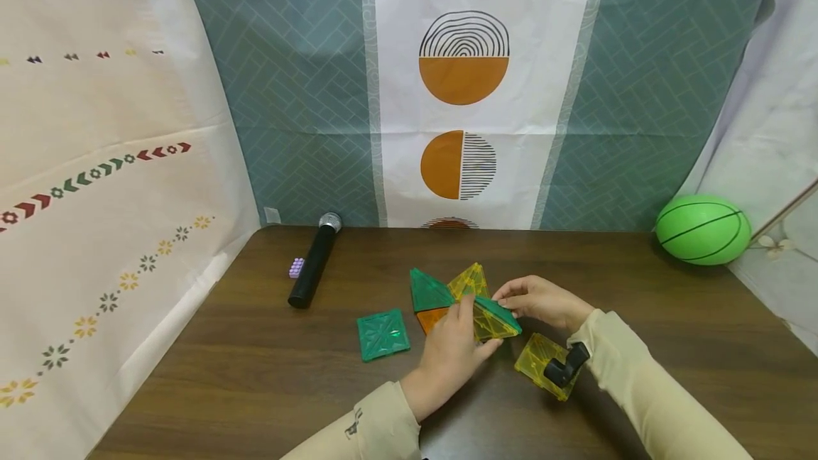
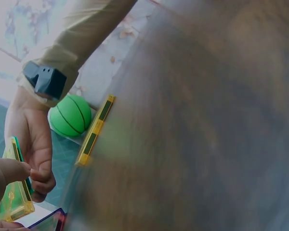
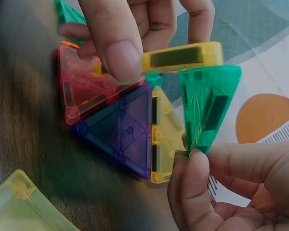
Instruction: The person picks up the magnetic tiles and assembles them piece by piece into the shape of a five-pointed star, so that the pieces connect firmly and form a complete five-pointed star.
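Over a flat cluster of magnetic tiles, my left hand (image 1: 447, 355) pinches a translucent yellow magnetic tile (image 3: 183, 57), its thumb on the near face. My right hand (image 1: 542, 302) pinches the lower tip of a green triangular magnetic tile (image 3: 211, 103). The two held tiles meet along the yellow one's edge. Beneath them in the right wrist view lie a purple triangle (image 3: 123, 130), a red tile (image 3: 84, 86) and a yellow triangle (image 3: 166, 144), set edge to edge. The head view shows a green triangle (image 1: 428, 292) and another yellow triangle (image 1: 471, 280) in the cluster.
A green square tile (image 1: 382, 334) lies left of the cluster, and a yellow square tile (image 1: 537, 357) sits under the right wrist. Farther back are a black microphone (image 1: 314, 265), a small purple block (image 1: 296, 267) and a green ball (image 1: 703, 230) at the right corner.
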Available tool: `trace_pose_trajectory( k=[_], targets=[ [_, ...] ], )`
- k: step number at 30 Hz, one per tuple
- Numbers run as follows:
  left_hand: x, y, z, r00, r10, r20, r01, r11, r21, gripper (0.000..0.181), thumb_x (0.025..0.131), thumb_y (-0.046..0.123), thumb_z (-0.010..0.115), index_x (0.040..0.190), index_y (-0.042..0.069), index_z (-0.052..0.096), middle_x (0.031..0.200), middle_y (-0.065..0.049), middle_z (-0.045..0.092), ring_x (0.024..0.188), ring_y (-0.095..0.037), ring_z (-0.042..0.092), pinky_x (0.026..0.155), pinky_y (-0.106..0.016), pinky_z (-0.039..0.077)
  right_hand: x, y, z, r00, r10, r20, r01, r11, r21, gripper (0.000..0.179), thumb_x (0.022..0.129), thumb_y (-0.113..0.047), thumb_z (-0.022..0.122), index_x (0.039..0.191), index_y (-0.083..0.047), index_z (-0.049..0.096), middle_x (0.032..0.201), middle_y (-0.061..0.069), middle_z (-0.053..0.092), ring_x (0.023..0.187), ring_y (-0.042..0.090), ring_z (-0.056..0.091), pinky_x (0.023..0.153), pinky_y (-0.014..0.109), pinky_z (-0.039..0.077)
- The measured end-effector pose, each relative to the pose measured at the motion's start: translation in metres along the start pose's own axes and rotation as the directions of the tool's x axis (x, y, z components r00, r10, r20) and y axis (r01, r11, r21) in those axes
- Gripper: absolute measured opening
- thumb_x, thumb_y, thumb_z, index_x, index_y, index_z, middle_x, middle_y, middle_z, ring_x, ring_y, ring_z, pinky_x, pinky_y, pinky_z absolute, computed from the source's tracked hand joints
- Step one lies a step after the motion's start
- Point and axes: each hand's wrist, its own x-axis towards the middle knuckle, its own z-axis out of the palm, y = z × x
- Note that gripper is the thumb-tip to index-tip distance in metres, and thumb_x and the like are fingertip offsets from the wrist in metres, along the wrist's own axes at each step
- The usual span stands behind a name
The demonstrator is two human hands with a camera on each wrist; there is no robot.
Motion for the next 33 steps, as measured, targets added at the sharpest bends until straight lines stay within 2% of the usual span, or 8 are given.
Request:
trace_pose_trajectory(
  k=[8,14,18,21,24,28,33],
  targets=[
    [-0.002,0.008,0.005,0.998,-0.059,0.019,0.058,0.997,0.047,0.072,0.075,0.047,0.079,0.122,0.002,0.048,0.093,-0.011,0.065,0.069,-0.021,0.067,0.057,-0.027,0.055,0.006,-0.003,0.0,0.998,0.058,0.036,-0.056,0.998,-0.032,0.027,0.096,-0.005,0.053,0.113,0.015,0.058,0.096,-0.001,0.066,0.078,0.009,0.063,0.073,0.024,0.055],
    [-0.001,0.016,0.01,0.999,-0.041,0.02,0.039,0.992,0.118,0.06,0.079,0.045,0.076,0.115,0.005,0.052,0.091,-0.01,0.064,0.064,-0.018,0.065,0.051,-0.023,0.052,0.014,-0.002,-0.003,0.994,0.078,0.082,-0.074,0.996,-0.046,0.024,0.096,-0.003,0.052,0.112,0.013,0.059,0.095,-0.001,0.066,0.077,0.008,0.062,0.072,0.022,0.054],
    [0.0,0.018,0.013,1.0,-0.008,-0.009,0.01,0.978,0.21,0.06,0.076,0.054,0.075,0.109,0.008,0.055,0.092,-0.007,0.061,0.067,-0.015,0.064,0.051,-0.02,0.051,0.017,0.0,-0.004,0.99,0.098,0.099,-0.095,0.995,-0.034,0.024,0.096,-0.002,0.05,0.113,0.014,0.058,0.094,-0.001,0.065,0.076,0.007,0.06,0.072,0.021,0.054],
    [0.002,0.017,0.015,0.998,0.033,-0.05,-0.017,0.958,0.287,0.06,0.074,0.06,0.073,0.104,0.01,0.058,0.092,-0.005,0.06,0.07,-0.013,0.062,0.052,-0.019,0.051,0.018,0.0,-0.004,0.99,0.111,0.088,-0.108,0.993,-0.04,0.023,0.096,-0.002,0.05,0.112,0.012,0.059,0.092,-0.001,0.065,0.076,0.008,0.06,0.071,0.022,0.053],
    [0.005,0.018,0.016,0.997,0.05,-0.057,-0.028,0.942,0.336,0.058,0.076,0.061,0.071,0.103,0.011,0.061,0.091,-0.003,0.059,0.072,-0.012,0.061,0.049,-0.019,0.051,0.019,0.0,-0.005,0.991,0.115,0.067,-0.113,0.993,-0.038,0.022,0.097,-0.003,0.051,0.111,0.011,0.06,0.092,0.0,0.065,0.077,0.009,0.061,0.071,0.023,0.053],
    [0.008,0.02,0.017,0.998,0.043,-0.039,-0.025,0.927,0.375,0.056,0.078,0.061,0.07,0.103,0.012,0.062,0.092,-0.003,0.059,0.075,-0.013,0.06,0.047,-0.021,0.05,0.022,0.0,-0.006,0.995,0.088,0.039,-0.085,0.995,-0.058,0.024,0.096,-0.004,0.051,0.112,0.011,0.06,0.09,-0.001,0.064,0.072,0.008,0.058,0.066,0.023,0.052],
    [0.01,0.02,0.02,0.998,0.037,-0.045,-0.017,0.92,0.391,0.056,0.078,0.059,0.07,0.108,0.012,0.063,0.095,-0.003,0.06,0.077,-0.013,0.061,0.048,-0.021,0.051,0.025,0.002,-0.006,0.999,0.049,-0.018,-0.051,0.988,-0.148,0.024,0.096,-0.006,0.052,0.111,0.011,0.062,0.078,-0.003,0.058,0.06,0.009,0.044,0.057,0.022,0.041]
  ],
)
